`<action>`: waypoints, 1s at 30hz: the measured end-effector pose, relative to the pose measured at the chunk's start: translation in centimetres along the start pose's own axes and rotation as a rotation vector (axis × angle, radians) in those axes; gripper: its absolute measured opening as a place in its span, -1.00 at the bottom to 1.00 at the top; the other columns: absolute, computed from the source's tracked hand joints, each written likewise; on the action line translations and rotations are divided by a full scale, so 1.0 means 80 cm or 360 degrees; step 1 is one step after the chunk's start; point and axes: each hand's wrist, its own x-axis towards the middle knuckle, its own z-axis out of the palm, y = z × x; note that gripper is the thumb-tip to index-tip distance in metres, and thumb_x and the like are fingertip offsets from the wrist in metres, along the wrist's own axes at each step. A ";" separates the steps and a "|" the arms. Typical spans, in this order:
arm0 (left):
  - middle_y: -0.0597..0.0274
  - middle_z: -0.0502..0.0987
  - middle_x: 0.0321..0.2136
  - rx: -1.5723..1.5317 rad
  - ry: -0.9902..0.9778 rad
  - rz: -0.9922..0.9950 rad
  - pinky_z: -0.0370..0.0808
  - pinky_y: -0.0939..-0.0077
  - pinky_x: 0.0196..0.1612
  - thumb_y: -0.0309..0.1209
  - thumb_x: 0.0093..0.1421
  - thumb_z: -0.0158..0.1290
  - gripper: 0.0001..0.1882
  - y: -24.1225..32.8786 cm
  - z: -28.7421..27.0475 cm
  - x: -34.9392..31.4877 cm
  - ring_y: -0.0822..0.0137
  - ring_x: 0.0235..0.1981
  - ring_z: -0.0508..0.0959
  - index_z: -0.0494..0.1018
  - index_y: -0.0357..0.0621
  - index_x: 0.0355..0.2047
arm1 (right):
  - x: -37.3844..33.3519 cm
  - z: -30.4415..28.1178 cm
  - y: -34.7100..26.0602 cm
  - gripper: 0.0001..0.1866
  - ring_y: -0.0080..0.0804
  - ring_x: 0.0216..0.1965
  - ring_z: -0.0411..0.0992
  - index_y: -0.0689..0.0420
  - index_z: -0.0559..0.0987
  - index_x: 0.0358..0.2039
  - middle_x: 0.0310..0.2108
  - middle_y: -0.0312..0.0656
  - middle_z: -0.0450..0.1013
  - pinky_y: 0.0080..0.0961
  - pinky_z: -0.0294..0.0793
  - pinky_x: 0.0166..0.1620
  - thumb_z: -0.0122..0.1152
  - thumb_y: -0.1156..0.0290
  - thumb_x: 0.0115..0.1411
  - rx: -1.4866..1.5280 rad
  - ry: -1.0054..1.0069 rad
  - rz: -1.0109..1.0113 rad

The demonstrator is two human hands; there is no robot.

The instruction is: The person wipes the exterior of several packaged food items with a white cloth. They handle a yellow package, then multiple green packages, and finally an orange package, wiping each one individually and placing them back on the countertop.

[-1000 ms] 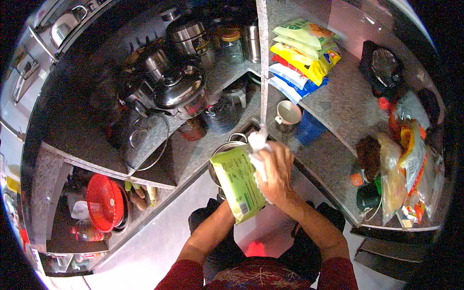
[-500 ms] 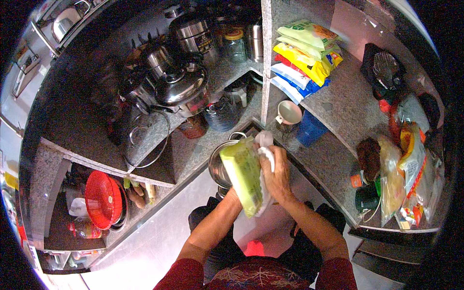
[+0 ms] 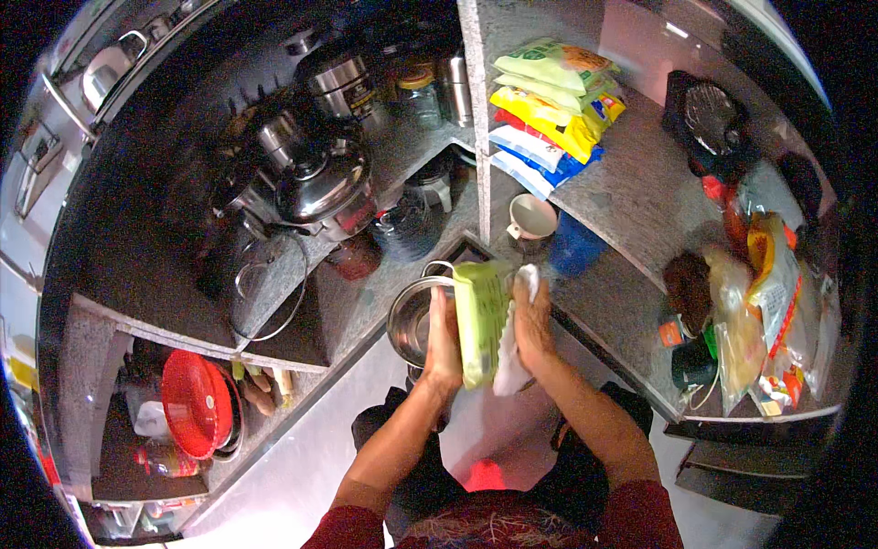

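A pale green plastic packet (image 3: 480, 325) is held upright between my two hands, in front of the cabinet corner. My left hand (image 3: 444, 343) lies along its left side, fingers stretched upward and pressing on it. On the other side my right hand (image 3: 534, 329) grips a white cloth (image 3: 508, 368), which rests against the packet's right face. Just left of my left hand stands a shiny steel pot (image 3: 409, 320) with a ring handle, partly hidden by that hand. Beyond the packet, a white cup (image 3: 532, 218) sits beside a blue container (image 3: 576, 244).
At the back right, several filled packets (image 3: 558, 110) lie stacked on the granite shelf. A lidded steel pot (image 3: 325, 192) and other cookware fill the left shelf. Red baskets (image 3: 190, 403) stand in the lower left compartment. Plastic bags (image 3: 732, 311) crowd the right shelf.
The packet has turned from tilted to more upright and moved slightly right. My left hand has risen from under it to its left side. The cloth has moved down along its right face.
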 end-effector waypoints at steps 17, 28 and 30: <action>0.28 0.49 -0.24 0.0267 0.0043 0.0327 0.44 0.43 -0.15 -0.33 0.05 0.11 -0.63 0.009 0.011 -0.012 0.35 -0.25 0.49 0.38 -0.15 -0.12 | -0.008 -0.018 -0.064 -0.61 0.11 -0.02 0.22 0.35 0.30 -0.12 -0.04 0.16 0.19 -0.16 0.19 0.06 0.04 0.56 -0.01 -0.0768 -0.0007 -0.1759; 0.19 0.49 -0.24 0.0034 0.0107 0.0333 0.46 0.42 -0.15 -0.30 0.08 0.10 -0.60 0.030 -0.001 -0.005 0.33 -0.25 0.51 0.35 -0.20 -0.10 | -0.069 -0.025 -0.072 -0.77 -0.35 -0.41 0.42 0.17 0.44 -0.36 -0.45 -0.19 0.40 -0.40 0.39 -0.32 0.16 0.48 -0.11 -0.0434 -0.1181 -0.1207; 0.18 0.49 -0.22 0.0064 0.0006 0.0333 0.45 0.41 -0.13 -0.32 0.07 0.10 -0.60 0.026 -0.003 -0.005 0.32 -0.24 0.51 0.35 -0.22 -0.10 | -0.060 -0.030 -0.087 -0.80 -0.51 -0.38 0.40 0.15 0.43 -0.37 -0.44 -0.24 0.40 -0.53 0.40 -0.30 0.16 0.47 -0.07 0.0087 -0.0947 -0.0547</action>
